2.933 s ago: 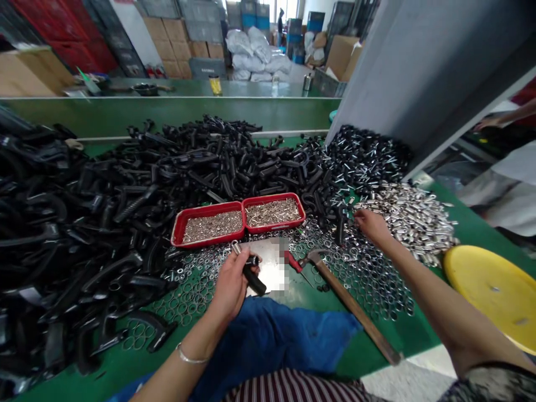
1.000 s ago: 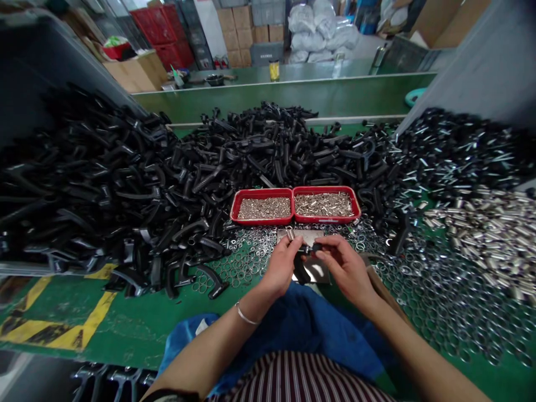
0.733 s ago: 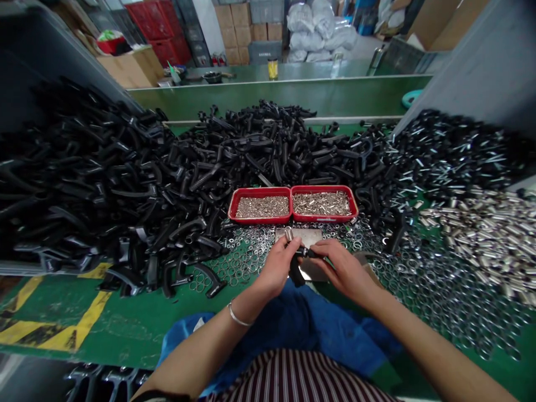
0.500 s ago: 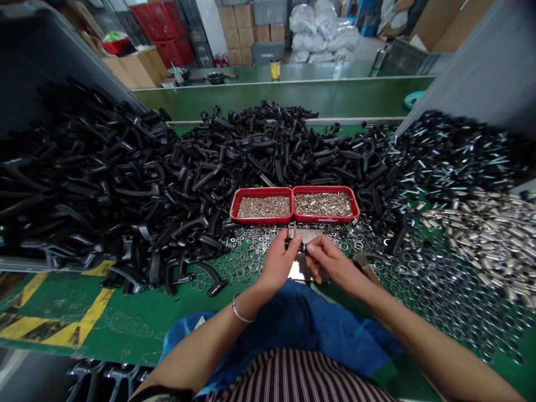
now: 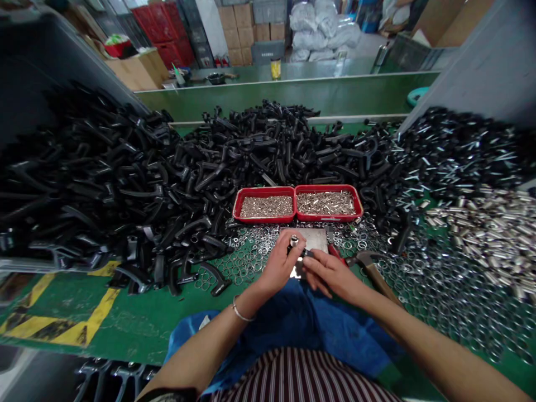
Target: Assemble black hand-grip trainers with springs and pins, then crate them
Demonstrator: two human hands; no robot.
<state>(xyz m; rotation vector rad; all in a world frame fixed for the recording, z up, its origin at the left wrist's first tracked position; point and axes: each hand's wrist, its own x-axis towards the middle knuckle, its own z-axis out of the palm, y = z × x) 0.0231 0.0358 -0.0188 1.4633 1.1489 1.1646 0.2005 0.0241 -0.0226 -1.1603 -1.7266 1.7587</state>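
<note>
While black handles [image 5: 144, 192] crowd the left, the left hand [image 5: 278, 260] and right hand [image 5: 331, 272] grip a dark part [image 5: 307, 253] near two red trays [image 5: 268, 220]

One left hand [image 5: 277, 263], one right hand [image 5: 334, 272]. One bracelet [image 5: 240, 312], left wrist. Dark part [image 5: 308, 253] between hands: at least one, mostly hidden by fingers. Two red trays [image 5: 310, 218] just beyond hands; metal bits [image 5: 268, 206] inside past counting. One metal plate [image 5: 313, 238] under hands. One hammer [image 5: 379, 276], right of right hand. Rings [image 5: 240, 267] both sides of hands: dozens, uncountable. Black handles [image 5: 167, 167] beyond and left of hands: uncountable. Silver cylinders [image 5: 494, 234], one heap, well right of hands. One yellow jar [image 5: 275, 69], far beyond hands.
</note>
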